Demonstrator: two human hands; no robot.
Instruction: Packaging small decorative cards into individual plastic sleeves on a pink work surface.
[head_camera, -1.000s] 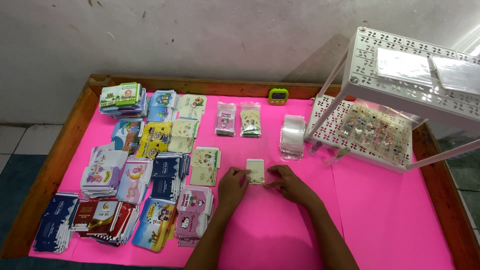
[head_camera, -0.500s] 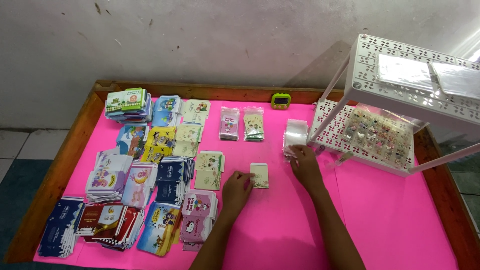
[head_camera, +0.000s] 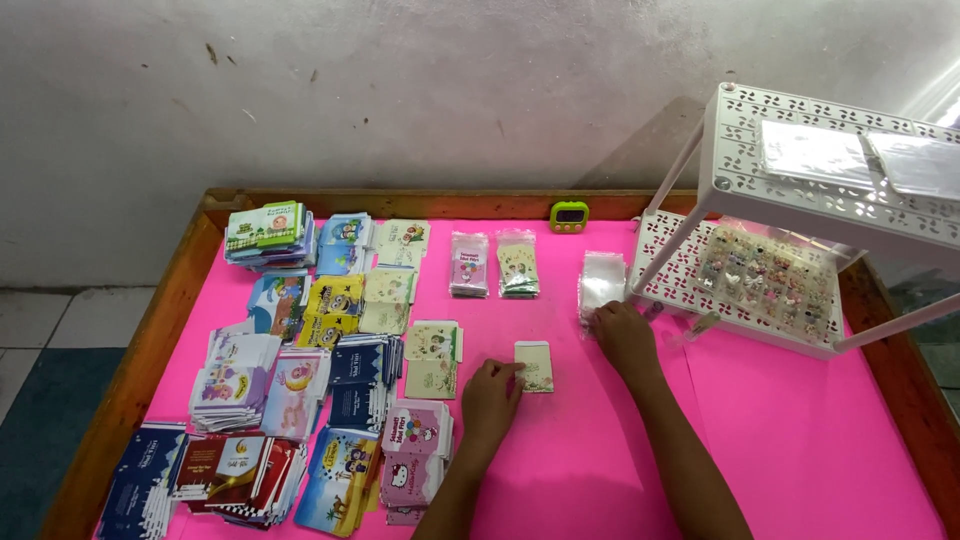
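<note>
Cream card (head_camera: 534, 364) touched by left hand (head_camera: 490, 392); right hand (head_camera: 624, 337) on clear sleeves (head_camera: 601, 283).

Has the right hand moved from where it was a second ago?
Yes. The right hand has left the small cream card and gone up and right to the stack of clear plastic sleeves beside the white rack.

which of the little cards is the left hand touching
The single pale card lying alone on the pink sheet; the left hand touches its left edge. The others sit in stacks.
</note>
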